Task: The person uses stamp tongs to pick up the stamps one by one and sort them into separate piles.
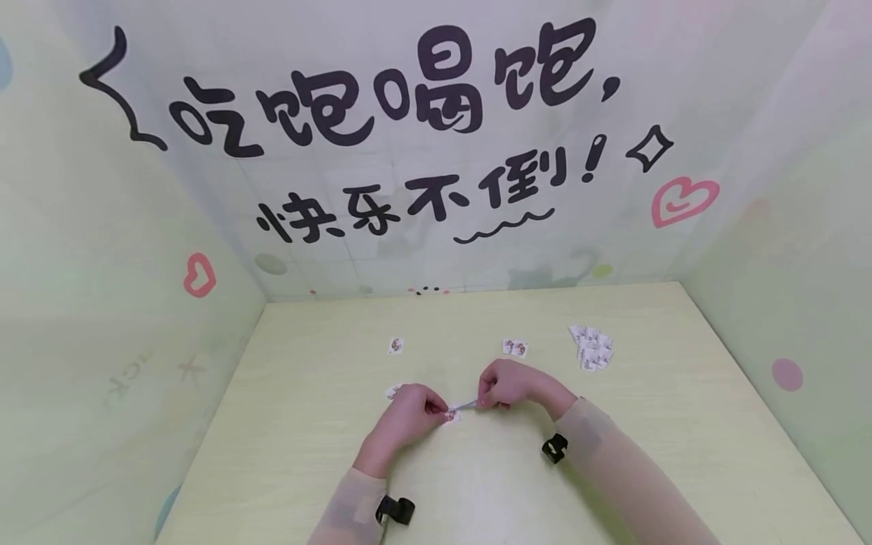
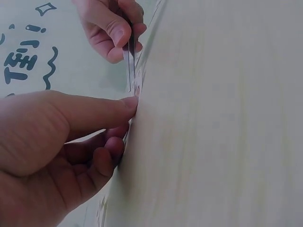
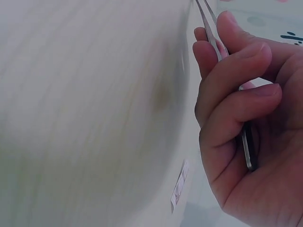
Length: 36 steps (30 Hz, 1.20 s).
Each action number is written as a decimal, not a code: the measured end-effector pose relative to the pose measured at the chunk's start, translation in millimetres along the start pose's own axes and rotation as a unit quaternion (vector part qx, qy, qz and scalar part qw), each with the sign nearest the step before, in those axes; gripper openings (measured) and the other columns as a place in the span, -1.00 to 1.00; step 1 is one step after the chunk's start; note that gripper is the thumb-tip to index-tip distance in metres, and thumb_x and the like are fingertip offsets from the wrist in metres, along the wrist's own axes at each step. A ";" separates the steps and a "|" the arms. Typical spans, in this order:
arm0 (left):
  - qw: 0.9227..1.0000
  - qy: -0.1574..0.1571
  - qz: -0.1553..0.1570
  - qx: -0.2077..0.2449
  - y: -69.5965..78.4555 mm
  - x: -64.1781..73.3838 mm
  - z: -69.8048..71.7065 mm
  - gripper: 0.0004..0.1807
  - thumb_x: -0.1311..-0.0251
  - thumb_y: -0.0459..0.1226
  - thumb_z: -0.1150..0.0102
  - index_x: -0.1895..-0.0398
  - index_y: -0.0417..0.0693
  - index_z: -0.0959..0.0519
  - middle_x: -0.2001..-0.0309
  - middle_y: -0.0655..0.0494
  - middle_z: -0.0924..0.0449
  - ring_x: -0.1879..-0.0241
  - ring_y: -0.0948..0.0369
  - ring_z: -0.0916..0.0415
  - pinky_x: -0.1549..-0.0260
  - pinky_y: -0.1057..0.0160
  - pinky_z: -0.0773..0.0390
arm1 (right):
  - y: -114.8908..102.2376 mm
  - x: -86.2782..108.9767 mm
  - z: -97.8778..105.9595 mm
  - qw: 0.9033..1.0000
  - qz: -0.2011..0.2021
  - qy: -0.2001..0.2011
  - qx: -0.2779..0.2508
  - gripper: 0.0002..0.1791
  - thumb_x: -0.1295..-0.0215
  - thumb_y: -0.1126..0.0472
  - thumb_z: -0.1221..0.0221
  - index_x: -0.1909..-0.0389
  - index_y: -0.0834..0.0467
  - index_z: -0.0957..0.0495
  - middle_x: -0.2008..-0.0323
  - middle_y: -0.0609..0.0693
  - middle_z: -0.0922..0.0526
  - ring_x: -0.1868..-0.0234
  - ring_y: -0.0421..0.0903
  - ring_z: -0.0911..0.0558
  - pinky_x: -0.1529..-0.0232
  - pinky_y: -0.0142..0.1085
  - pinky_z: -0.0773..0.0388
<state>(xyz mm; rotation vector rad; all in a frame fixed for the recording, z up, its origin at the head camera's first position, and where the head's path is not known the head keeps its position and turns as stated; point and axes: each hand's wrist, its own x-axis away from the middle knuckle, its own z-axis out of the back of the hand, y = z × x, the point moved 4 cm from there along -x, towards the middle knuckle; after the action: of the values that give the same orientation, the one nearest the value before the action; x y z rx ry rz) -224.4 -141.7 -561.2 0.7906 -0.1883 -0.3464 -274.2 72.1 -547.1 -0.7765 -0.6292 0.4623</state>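
Observation:
My right hand (image 1: 506, 382) grips a pair of metal tweezers (image 1: 466, 406), their dark handle end lying along the palm in the right wrist view. The slim tips reach left to a small white card (image 1: 453, 416) with a reddish-brown picture. At that card's left edge, my left hand (image 1: 407, 418) pinches with thumb and fingertips; the left wrist view shows the thumb (image 2: 128, 103) right at the card, under the tweezer tips. Another small card (image 1: 392, 392) lies partly hidden behind the left hand.
A single picture card (image 1: 396, 346) lies at the back left of the pale wooden table (image 1: 306, 454). Two overlapping cards (image 1: 515, 347) lie beyond the right hand, and a spread pile of several small cards (image 1: 593, 348) sits farther right. Printed walls (image 1: 443, 257) enclose the table.

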 end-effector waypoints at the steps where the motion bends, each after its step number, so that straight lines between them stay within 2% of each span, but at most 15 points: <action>1: 1.000 0.004 0.008 0.002 0.7 0.1 -0.5 -0.97 -0.24 -0.37 -0.50 0.31 -0.16 -0.81 0.39 0.23 -0.71 0.39 0.34 -0.57 0.34 0.30 -0.63 | -0.2 1.2 -0.9 1.000 -0.001 0.005 -0.003 -0.85 -0.35 0.24 -0.41 0.43 0.08 -0.70 0.55 -0.10 -0.63 0.58 -0.20 -0.51 0.46 -0.35 -0.46; 7: 0.998 0.040 0.047 -0.016 8.4 2.9 -0.5 -0.88 -0.25 -0.33 -0.52 0.40 -0.14 -0.75 0.48 0.21 -0.64 0.48 0.30 -0.51 0.42 0.28 -0.60 | -0.5 9.2 -10.8 0.999 -0.009 0.041 -0.021 -0.83 -0.36 0.17 -0.42 0.43 0.07 -0.68 0.63 -0.09 -0.58 0.63 -0.20 -0.51 0.45 -0.33 -0.46; 10: 0.996 0.058 0.057 -0.032 11.2 4.1 0.3 -0.84 -0.25 -0.31 -0.51 0.45 -0.13 -0.72 0.51 0.20 -0.61 0.50 0.28 -0.49 0.42 0.24 -0.59 | -0.5 11.3 -17.0 0.998 -0.009 0.062 -0.032 -0.81 -0.36 0.17 -0.42 0.43 0.09 -0.66 0.64 -0.07 -0.57 0.65 -0.20 -0.50 0.47 -0.33 -0.45; 14: 0.995 0.064 0.064 -0.033 10.8 3.9 1.1 -0.84 -0.25 -0.32 -0.51 0.46 -0.13 -0.71 0.51 0.19 -0.61 0.50 0.28 -0.49 0.42 0.23 -0.59 | 2.2 9.6 -23.6 0.996 -0.006 0.085 -0.037 -0.81 -0.36 0.19 -0.42 0.45 0.09 -0.66 0.59 -0.10 -0.58 0.58 -0.20 -0.49 0.46 -0.32 -0.44; 17: 0.996 0.062 0.047 -0.032 10.2 2.8 2.1 -0.88 -0.23 -0.36 -0.51 0.42 -0.13 -0.73 0.48 0.20 -0.63 0.47 0.30 -0.50 0.39 0.25 -0.60 | 4.9 7.5 -24.0 0.995 0.003 0.095 -0.020 -0.81 -0.35 0.22 -0.41 0.46 0.06 -0.65 0.54 -0.12 -0.58 0.51 -0.19 -0.48 0.40 -0.31 -0.44; 22: 0.998 0.051 -0.005 -0.026 11.8 0.0 2.6 -0.89 -0.19 -0.47 -0.49 0.37 -0.10 -0.78 0.45 0.22 -0.66 0.43 0.32 -0.52 0.37 0.29 -0.60 | 6.0 3.8 -17.1 0.996 0.034 0.087 0.011 -0.80 -0.37 0.25 -0.40 0.47 0.03 -0.66 0.54 -0.14 -0.57 0.48 -0.18 -0.47 0.35 -0.29 -0.43; 26: 0.999 0.026 -0.016 -0.016 11.9 -1.3 -0.2 -0.89 -0.20 -0.49 -0.46 0.34 -0.11 -0.79 0.44 0.23 -0.68 0.42 0.35 -0.54 0.36 0.32 -0.60 | 5.6 0.2 -12.1 0.995 0.052 0.082 0.021 -0.81 -0.38 0.25 -0.41 0.45 0.03 -0.68 0.54 -0.17 -0.57 0.45 -0.19 -0.46 0.31 -0.29 -0.41; 30: 1.000 0.027 -0.001 -0.003 10.9 -0.8 -1.0 -0.91 -0.19 -0.47 -0.48 0.36 -0.13 -0.80 0.44 0.21 -0.71 0.42 0.35 -0.58 0.35 0.32 -0.63 | 3.8 -2.8 -11.1 0.995 0.048 0.083 0.021 -0.81 -0.39 0.26 -0.41 0.45 0.03 -0.69 0.54 -0.17 -0.57 0.44 -0.19 -0.46 0.28 -0.28 -0.42; 36: 0.998 0.036 0.044 0.024 6.6 -0.3 -1.0 -0.95 -0.17 -0.42 -0.53 0.36 -0.15 -0.81 0.46 0.20 -0.71 0.46 0.32 -0.60 0.39 0.30 -0.64 | 1.3 -2.8 -12.1 0.994 0.037 0.094 0.029 -0.81 -0.37 0.25 -0.42 0.45 0.02 -0.68 0.53 -0.14 -0.57 0.45 -0.17 -0.48 0.29 -0.24 -0.43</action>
<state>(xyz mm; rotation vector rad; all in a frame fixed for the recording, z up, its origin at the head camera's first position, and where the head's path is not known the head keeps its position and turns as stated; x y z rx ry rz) -222.9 -136.6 -557.2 0.8385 -0.1631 -0.2312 -268.3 65.2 -555.7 -0.7791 -0.4114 0.4668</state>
